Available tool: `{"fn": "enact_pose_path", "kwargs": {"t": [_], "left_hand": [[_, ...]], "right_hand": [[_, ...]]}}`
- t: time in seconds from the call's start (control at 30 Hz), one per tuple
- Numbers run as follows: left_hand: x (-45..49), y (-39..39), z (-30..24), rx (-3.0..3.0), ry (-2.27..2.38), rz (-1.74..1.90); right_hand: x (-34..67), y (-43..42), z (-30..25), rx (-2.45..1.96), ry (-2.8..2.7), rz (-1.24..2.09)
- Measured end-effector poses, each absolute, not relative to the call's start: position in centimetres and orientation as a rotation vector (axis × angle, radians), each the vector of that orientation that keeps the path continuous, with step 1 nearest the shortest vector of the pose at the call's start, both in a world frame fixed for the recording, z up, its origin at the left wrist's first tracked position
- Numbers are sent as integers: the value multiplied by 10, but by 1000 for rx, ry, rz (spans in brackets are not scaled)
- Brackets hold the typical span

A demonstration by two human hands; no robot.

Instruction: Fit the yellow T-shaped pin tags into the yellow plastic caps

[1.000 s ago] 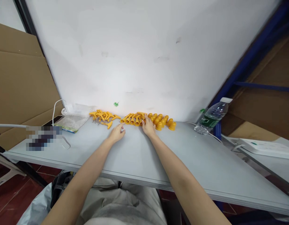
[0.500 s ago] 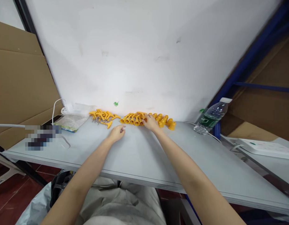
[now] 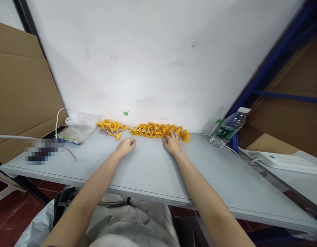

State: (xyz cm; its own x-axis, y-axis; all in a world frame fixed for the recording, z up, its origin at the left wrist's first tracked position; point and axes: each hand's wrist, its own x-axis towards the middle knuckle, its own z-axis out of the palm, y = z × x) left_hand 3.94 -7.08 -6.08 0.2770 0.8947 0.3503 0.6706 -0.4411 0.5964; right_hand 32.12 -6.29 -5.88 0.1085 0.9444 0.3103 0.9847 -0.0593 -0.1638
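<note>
Yellow cups (image 3: 186, 137) stand just past the right hand (image 3: 173, 142), which is nearer; its fingers are over them, can't tell if clamped. Left hand (image 3: 126, 146) half-open, seemingly empty. Horns (image 3: 148, 131) lie between, mouths facing the person.

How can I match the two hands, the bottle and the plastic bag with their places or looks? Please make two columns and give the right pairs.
Things:
1. left hand
2. bottle
3. right hand
4. plastic bag

Places or looks:
A. fingers at the standing yellow cups
B. lying toward the table's left end
C. curled, to the left of those cups
D. transparent, with green label

Pairs: 1-C, 2-D, 3-A, 4-B
</note>
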Motion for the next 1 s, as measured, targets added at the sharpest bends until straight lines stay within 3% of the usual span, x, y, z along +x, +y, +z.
{"fn": "enact_pose_path", "kwargs": {"t": [0.6, 1.0], "left_hand": [[38, -72, -59, 2223, 1436, 918], [38, -76, -53, 2210, 1446, 857]], "right_hand": [[311, -76, -57, -2070, -1806, -109], [295, -67, -67, -1582, -1852, 169]]}}
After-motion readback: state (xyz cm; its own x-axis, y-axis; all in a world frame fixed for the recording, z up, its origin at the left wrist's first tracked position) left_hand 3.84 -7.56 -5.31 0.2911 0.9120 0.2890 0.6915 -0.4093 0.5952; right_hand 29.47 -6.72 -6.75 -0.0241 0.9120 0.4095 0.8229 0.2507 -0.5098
